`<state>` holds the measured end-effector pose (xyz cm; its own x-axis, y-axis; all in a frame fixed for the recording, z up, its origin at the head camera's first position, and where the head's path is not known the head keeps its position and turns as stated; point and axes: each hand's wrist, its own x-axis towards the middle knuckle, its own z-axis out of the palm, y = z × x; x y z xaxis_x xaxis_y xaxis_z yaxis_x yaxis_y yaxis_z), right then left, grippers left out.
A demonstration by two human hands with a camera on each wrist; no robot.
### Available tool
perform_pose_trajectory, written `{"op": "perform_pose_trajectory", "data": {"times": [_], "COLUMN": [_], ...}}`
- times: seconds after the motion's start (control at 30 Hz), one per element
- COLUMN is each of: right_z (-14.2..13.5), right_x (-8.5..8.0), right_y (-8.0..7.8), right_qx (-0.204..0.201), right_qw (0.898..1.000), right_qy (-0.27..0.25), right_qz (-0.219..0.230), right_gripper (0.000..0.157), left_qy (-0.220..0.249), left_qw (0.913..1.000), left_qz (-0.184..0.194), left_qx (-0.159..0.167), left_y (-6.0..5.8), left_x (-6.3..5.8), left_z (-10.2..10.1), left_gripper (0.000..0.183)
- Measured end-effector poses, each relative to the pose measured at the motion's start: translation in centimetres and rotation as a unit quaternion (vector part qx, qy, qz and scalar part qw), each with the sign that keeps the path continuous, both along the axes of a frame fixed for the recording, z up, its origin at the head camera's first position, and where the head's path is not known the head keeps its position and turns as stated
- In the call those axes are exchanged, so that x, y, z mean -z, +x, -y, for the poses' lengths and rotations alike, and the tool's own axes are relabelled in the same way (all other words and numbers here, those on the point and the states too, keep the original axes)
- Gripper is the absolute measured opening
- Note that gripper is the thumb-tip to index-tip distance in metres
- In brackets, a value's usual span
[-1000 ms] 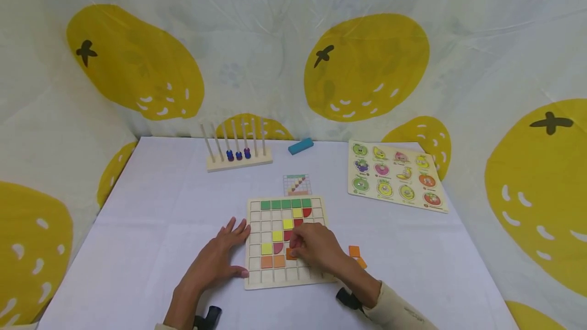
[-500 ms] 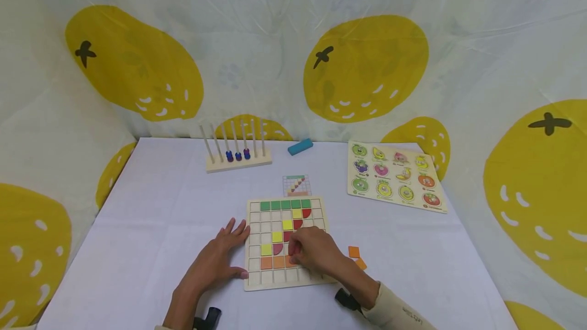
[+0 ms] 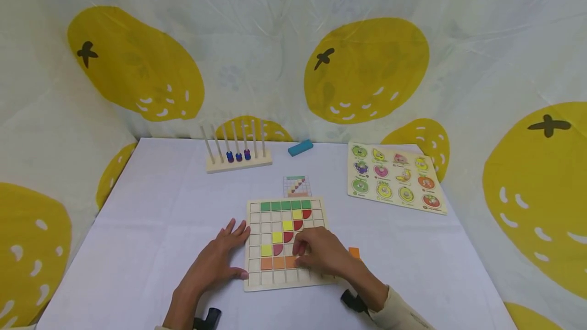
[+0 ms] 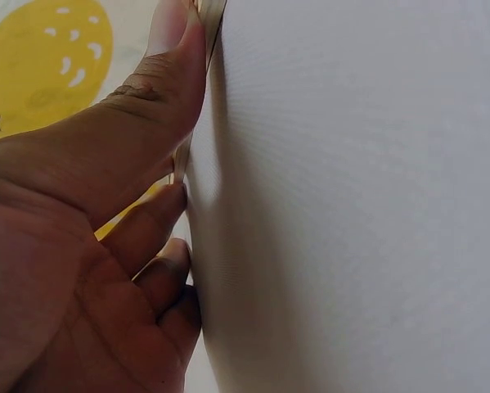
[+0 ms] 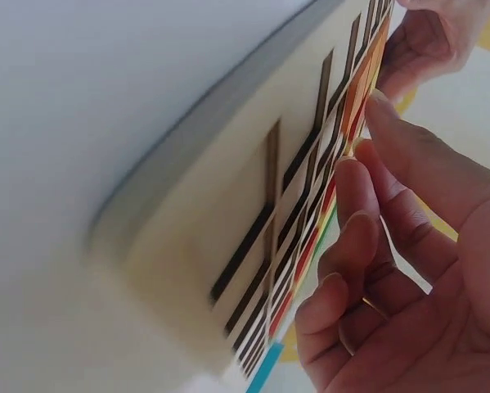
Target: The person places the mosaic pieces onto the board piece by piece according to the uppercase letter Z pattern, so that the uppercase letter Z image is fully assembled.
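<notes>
A wooden grid board [image 3: 284,285] lies flat, bearing a row of green tiles [image 3: 286,205], a diagonal of yellow squares [image 3: 287,225] beside red quarter-round tiles [image 3: 288,237], and a row of three orange tiles [image 3: 278,263]. My left hand [image 3: 220,256] spreads along the board's left edge, fingertips and thumb right at it. Over the rightmost orange tile is my right hand [image 3: 321,251], thumb at that tile's right side. In the right wrist view its thumb and loosely bent fingers [image 5: 355,188] stand apart with nothing between them. A loose orange tile [image 3: 354,252] peeks out behind the right wrist.
A small printed pattern card [image 3: 296,186] lies just beyond the board. Farther back stand a peg rack [image 3: 239,163] with several blue and purple beads and a teal block [image 3: 300,147]. A fruit picture board [image 3: 396,177] lies at the right.
The third orange tile went down into its cell beside the other two. My right hand then let go of it and shifted slightly right. The left hand stayed at the edge.
</notes>
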<state>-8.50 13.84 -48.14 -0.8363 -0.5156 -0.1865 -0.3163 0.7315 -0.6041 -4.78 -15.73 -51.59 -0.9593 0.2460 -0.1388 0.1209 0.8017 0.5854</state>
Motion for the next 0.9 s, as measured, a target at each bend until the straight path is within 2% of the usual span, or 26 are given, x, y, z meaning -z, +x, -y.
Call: {"op": "perform_pose_trajectory", "data": {"times": [0.23, 0.6, 0.77, 0.9], "right_z": [-3.2, -8.9, -10.9, -11.8], "right_x": [0.0, -0.2, -0.4, -0.3], "right_y": [-0.2, -0.3, -0.1, 0.1], "right_qx": [0.042, 0.12, 0.156, 0.165], "right_qw": [0.999, 0.993, 0.987, 0.985], "right_qy": [-0.009, 0.007, 0.029, 0.052], "right_qz": [0.0, -0.001, 0.012, 0.015], "right_gripper": [0.02, 0.023, 0.024, 0.027], "left_qy": [0.0, -0.002, -0.004, -0.005], "left_qw": [1.0, 1.0, 1.0, 1.0], "left_qz": [-0.001, 0.004, 0.004, 0.003], "left_qx": [0.001, 0.0, 0.002, 0.004], "left_y": [0.0, 0.0, 0.0, 0.0], "left_x": [-0.2, 0.0, 0.0, 0.0], "left_z": [0.0, 0.0, 0.1, 0.1], "left_gripper": [0.114, 0.116, 0.116, 0.116]}}
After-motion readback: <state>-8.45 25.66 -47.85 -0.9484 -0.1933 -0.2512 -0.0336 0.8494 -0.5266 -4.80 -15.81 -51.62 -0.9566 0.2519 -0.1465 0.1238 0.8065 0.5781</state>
